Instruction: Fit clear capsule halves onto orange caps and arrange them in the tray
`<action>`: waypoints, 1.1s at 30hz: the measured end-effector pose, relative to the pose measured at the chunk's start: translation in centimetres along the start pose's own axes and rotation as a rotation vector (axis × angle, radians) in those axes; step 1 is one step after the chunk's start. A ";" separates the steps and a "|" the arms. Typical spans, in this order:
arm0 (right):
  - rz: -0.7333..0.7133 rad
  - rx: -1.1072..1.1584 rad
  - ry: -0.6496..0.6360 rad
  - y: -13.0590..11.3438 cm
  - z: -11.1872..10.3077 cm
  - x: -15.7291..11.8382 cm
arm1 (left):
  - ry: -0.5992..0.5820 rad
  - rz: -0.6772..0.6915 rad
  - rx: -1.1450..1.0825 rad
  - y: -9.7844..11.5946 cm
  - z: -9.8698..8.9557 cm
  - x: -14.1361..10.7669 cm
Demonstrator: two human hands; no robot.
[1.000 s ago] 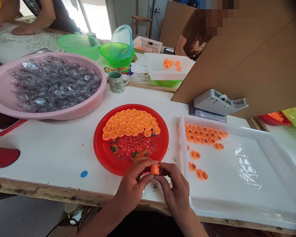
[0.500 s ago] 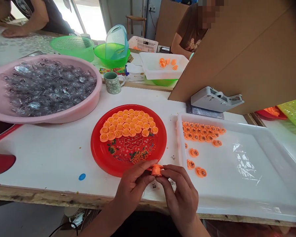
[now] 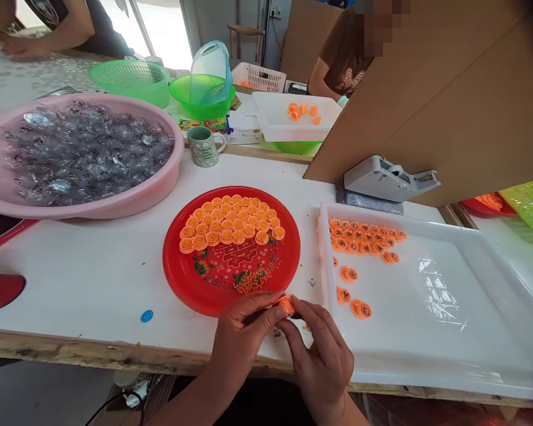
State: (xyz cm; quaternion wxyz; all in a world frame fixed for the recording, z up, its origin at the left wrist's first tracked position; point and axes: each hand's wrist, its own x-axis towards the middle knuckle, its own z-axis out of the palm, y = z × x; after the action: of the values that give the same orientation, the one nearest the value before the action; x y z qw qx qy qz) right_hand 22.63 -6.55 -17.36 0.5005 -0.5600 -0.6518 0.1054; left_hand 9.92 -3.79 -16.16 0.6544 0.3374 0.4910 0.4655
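Between my two hands, at the near rim of a red plate (image 3: 177,284), is a small orange plastic spool-shaped piece (image 3: 286,305). My left hand (image 3: 244,331) pinches it from the left with thumb and fingers. From the other side, the fingertips of my right hand (image 3: 322,343) close on it too. Rows of similar round orange pieces (image 3: 226,222) fill the far half of the plate, and tiny orange beads (image 3: 251,282) lie loose near its front. To the right, a white tray (image 3: 426,343) holds more orange pieces (image 3: 359,239) with dark printed tops.
A pink basin (image 3: 160,189) of clear plastic parts stands at left. Behind are a mug (image 3: 204,147), green baskets (image 3: 128,83) and a shallow white bin (image 3: 293,133). A tape dispenser (image 3: 388,180) sits by a cardboard sheet (image 3: 426,106). A blue disc (image 3: 147,316) lies nearby. Two co-workers sit beyond.
The orange piece has tilted between my fingers and shifted slightly up and right. My left thumb has moved up over its side. The pieces on the plate and tray stay put.
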 end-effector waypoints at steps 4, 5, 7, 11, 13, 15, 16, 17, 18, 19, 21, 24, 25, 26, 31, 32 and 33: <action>0.043 -0.048 0.037 0.1 0.0 -0.4 | 0.035 0.064 0.028 0.1 0.2 0.0; 0.025 -0.039 0.038 0.1 0.0 -0.4 | 0.035 0.070 0.036 0.2 0.2 0.0; -0.019 -0.007 0.021 0.2 0.0 -0.4 | 0.036 0.071 0.056 0.3 0.1 0.0; -0.052 0.042 -0.053 0.3 -0.1 -0.3 | 0.046 0.071 0.108 0.3 -0.1 0.0; -0.051 0.043 -0.073 0.5 -0.1 -0.4 | 0.051 0.072 0.120 0.2 -0.1 0.0; -0.039 0.034 -0.071 0.7 0.0 -0.5 | 0.040 0.050 0.121 0.1 0.0 -0.1; -0.035 0.031 -0.069 0.9 0.0 -0.5 | 0.022 0.024 0.113 0.1 0.0 -0.1; -0.034 0.031 -0.070 1.0 0.0 -0.5 | 0.004 -0.004 0.100 0.1 0.1 -0.1; -0.035 0.031 -0.076 1.2 0.0 -0.4 | -0.010 -0.032 0.086 0.0 0.1 -0.1; -0.034 0.035 -0.092 1.3 0.0 -0.3 | -0.015 -0.054 0.073 0.0 0.0 0.0; 0.003 0.056 -0.141 1.6 -0.1 0.0 | -0.005 -0.070 0.068 -0.1 -0.3 0.2; 0.164 0.121 -0.191 1.7 -0.4 0.5 | -0.034 -0.055 0.100 0.1 -0.9 0.5; 0.217 0.150 -0.225 1.8 -0.5 0.5 | -0.057 -0.038 0.116 0.1 -0.9 0.5; 0.253 0.176 -0.264 1.8 -0.5 0.6 | -0.079 -0.015 0.135 0.1 -0.9 0.5; 0.307 0.183 -0.240 1.3 0.7 0.0 | -0.057 0.167 0.268 -0.6 0.1 0.4; 0.317 0.171 -0.206 1.3 1.1 0.0 | -0.034 0.200 0.305 -0.8 0.3 0.6; 0.329 0.166 -0.187 1.3 1.3 0.0 | -0.007 0.222 0.335 -1.0 0.4 0.8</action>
State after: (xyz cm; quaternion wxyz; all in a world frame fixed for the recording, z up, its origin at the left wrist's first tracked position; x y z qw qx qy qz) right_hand 22.40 -5.54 -18.88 0.4584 -0.6036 -0.5841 0.2906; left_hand 10.68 -3.41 -17.19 0.5356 0.4954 0.5190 0.4453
